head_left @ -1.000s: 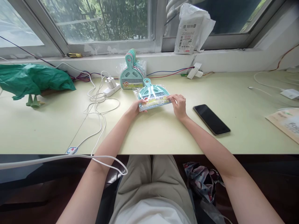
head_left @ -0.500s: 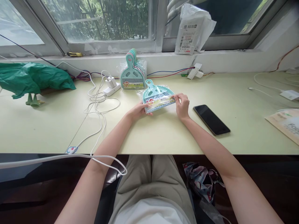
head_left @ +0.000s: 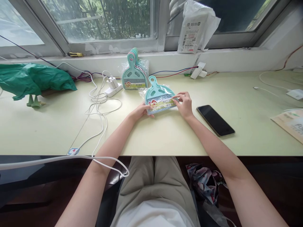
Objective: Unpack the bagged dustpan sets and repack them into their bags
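Observation:
A small teal dustpan-and-brush set in a clear plastic wrapper [head_left: 158, 96] is held just above the pale table [head_left: 165, 135], handle pointing away from me. My left hand [head_left: 142, 111] grips its lower left corner with fingers curled. My right hand [head_left: 184, 104] pinches the wrapper at its right edge. Behind it, a bundle of the same wrapped dustpan sets [head_left: 134, 72] stands upright against the wall below the window.
A black phone [head_left: 215, 120] lies to the right of my right hand. White cables and a charger [head_left: 111, 86] sprawl on the left, with a green plastic bag [head_left: 33, 80] at the far left. A white package [head_left: 195, 28] leans on the sill. A paper packet [head_left: 290, 123] sits far right.
Both hands have drawn the wrapped dustpan set a little to the right and tilted it up; my right fingers have shifted along its right edge.

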Demonstrator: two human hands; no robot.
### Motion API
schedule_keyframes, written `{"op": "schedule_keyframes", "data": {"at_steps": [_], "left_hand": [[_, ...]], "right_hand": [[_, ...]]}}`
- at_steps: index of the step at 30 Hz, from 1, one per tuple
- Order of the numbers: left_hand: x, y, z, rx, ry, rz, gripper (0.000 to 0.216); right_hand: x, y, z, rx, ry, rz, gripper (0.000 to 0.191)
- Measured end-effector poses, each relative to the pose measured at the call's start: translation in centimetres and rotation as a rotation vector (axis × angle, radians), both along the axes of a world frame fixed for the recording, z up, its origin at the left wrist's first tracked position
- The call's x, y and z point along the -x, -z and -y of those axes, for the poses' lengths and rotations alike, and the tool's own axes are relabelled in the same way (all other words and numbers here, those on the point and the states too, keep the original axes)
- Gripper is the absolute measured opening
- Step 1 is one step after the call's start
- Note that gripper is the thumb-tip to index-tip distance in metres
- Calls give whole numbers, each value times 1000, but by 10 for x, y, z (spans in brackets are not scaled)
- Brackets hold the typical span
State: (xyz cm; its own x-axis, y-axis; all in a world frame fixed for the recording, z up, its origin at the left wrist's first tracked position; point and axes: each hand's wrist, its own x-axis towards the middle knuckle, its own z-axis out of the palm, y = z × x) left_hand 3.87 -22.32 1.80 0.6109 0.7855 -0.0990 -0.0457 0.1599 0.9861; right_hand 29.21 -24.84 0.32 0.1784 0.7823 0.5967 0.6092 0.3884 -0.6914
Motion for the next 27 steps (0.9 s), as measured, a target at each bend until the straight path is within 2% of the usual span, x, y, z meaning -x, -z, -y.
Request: {"op": "schedule_keyframes", "data": {"at_steps": [3,5,8,10,13,16,21,27], "left_hand": [[0,2,-1,-11,7,8,65],[0,2,-1,-11,8,-3,65],[0,-1,1,4,-8,-5,63],[-2,-2,0,15,-23,12,58],[-4,-1,-3,35,-8,72,49],[-6,2,-6,26,-7,117,54],[-6,-1,2,-90,-55,38,56],[-12,0,3,-141,-216,17,47]], "right_hand": [[-5,6,-7,115,5,-182,47],[-7,11,-11,229,-90,-312,60],[-5,15,-12,384,-284,-433,52],[-3,15,-11,419,-338,-479,49],[-1,14,-8,418,-323,-529,51],[0,14,-8,408,-271,-541,51],[1,12,-7,349,-229,-582,51],[7,8,-4,312,-223,-611,49]]}}
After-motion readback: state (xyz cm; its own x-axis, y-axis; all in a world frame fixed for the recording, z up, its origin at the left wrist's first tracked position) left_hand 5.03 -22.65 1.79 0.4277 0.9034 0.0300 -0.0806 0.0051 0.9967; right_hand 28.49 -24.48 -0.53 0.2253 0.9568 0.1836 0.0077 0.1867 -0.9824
